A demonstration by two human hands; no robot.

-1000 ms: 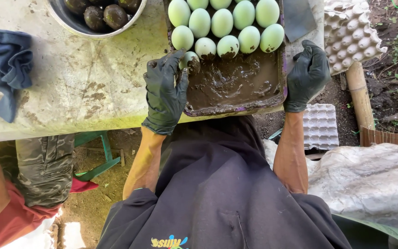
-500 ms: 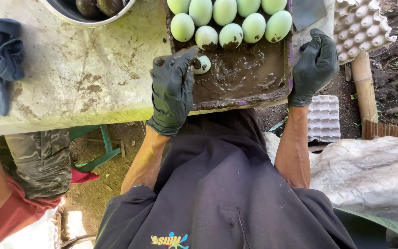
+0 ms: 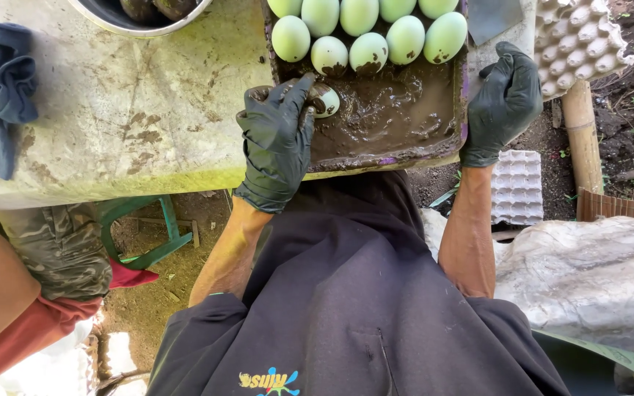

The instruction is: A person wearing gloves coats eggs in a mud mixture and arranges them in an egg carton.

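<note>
Left hand [image 3: 277, 139], in a black glove, is curling over one pale green egg [image 3: 326, 100] at the left rim of the tray [image 3: 464, 95], just above centre frame. Fingers are bent around the egg's left side, thumb along the top; only the egg's right end is showing past the glove, smeared with mud. Whether the egg is lifted or lying in the mud cannot be told.

Right hand [image 3: 504, 99] is gripping the tray's right edge, upper right of frame, fingers closed over the rim, steadying it.

The tray is sitting on the bench [image 3: 111, 110], overhanging its near edge. Its lower half is holding wet brown mud [image 3: 383, 121]; its upper half is packed with rows of green eggs [image 3: 368, 33], the bottom row already dirty at the base.

Doing it well, as judged from here: the shell is thin and the glove slick, so the hand should be cradling rather than squeezing, rolling the egg through the mud for an even coat, keeping it clear of the row above so shells are not knocking. The right hand should be holding the tray down, since it is overhanging.

Elsewhere: metal bowl [image 3: 137, 18] with dark coated eggs at top left; blue cloth [image 3: 1, 95] at far left; egg cartons [image 3: 577, 40] at upper right; another person's arm at lower left.
</note>
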